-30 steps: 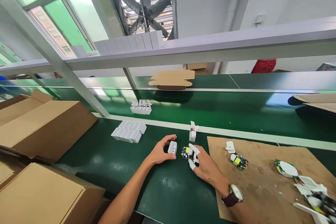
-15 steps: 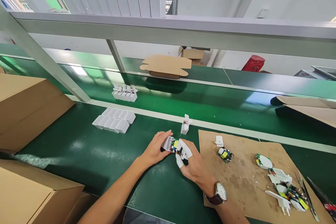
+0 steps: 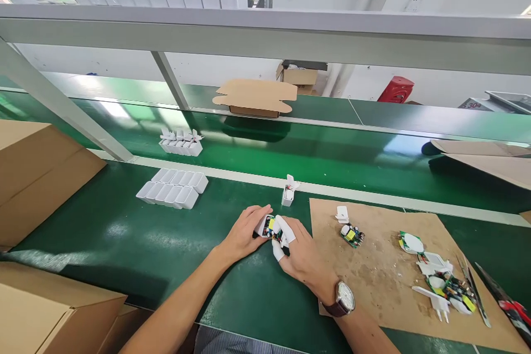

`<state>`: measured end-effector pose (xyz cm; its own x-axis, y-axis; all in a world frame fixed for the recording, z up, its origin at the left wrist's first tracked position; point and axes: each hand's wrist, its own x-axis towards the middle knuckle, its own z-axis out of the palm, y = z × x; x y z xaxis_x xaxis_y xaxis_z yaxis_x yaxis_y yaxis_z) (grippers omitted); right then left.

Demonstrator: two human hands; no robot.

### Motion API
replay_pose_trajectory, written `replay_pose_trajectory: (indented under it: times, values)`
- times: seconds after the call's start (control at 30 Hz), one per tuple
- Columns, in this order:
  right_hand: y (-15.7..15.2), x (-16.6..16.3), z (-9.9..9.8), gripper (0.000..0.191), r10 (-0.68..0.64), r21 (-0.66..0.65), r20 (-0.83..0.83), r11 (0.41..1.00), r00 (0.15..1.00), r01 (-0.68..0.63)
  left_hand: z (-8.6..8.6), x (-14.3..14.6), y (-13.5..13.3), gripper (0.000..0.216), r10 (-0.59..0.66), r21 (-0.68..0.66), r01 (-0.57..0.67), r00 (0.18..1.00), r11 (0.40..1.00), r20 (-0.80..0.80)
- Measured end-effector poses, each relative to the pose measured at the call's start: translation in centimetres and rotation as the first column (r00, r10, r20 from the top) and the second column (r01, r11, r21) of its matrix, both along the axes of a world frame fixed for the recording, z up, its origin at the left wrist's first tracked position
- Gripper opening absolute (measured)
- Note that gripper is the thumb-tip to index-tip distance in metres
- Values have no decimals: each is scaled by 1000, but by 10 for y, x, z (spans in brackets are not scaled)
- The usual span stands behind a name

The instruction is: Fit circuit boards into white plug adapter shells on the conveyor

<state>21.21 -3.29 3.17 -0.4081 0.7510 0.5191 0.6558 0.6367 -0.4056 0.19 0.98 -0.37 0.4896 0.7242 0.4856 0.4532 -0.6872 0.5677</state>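
Roughly at the middle of the green bench mat, both hands meet over one small piece of work. The left hand curls shut around a white shell, a smooth, boxy plastic case lying on its side with its open mouth toward three o'clock. The right hand, two fingers capped in white rubbery sleeves, pinches a circuit board whose yellow and dark parts show just at the shell's mouth; how far the board sits inside is hidden by the fingers. A metal-cased watch on a dark strap circles the right wrist. At twelve o'clock from the hands, near them, a second white case stands upright with a flap sticking up. At three o'clock lies a scuffed brown cardboard sheet, matte and strewn with crumbs. It bears a loose board with a small white cap just beside it and, toward four o'clock, a tangle of white plug pieces too small to sort out. At ten o'clock two tidy rows of glossy white cases lie touching each other. Plain cardboard boxes at nine o'clock are cut off by the frame edge.
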Motion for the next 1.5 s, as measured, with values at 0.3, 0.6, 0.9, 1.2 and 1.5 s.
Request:
replay_pose_trajectory:
  times: [0.3, 0.6, 0.9, 1.2, 1.5]
  values:
    - [1, 1, -6, 74, -13, 22, 10, 1000, 1000, 12, -2, 1, 0, 72, 16, 16, -16, 1000, 1000, -8]
    - [1, 2, -7, 70, -15, 30, 20, 999, 1000, 14, -3, 1, 0, 73, 12, 28, -12, 1000, 1000, -20]
    - [1, 0, -3, 69, -18, 37, 23, 999, 1000, 18, 0, 2, -1, 73, 16, 29, -15, 1000, 999, -20]
    - [1, 2, -6, 60, -8, 33, 23, 999, 1000, 7, -1, 6, -2, 69, 19, 67, -17, 999, 998, -31]
    - [4, 7, -9, 51, -84, -124, -167, 990, 982, 64, -5, 10, -4, 70, -42, 19, 41, 997, 999, 58]
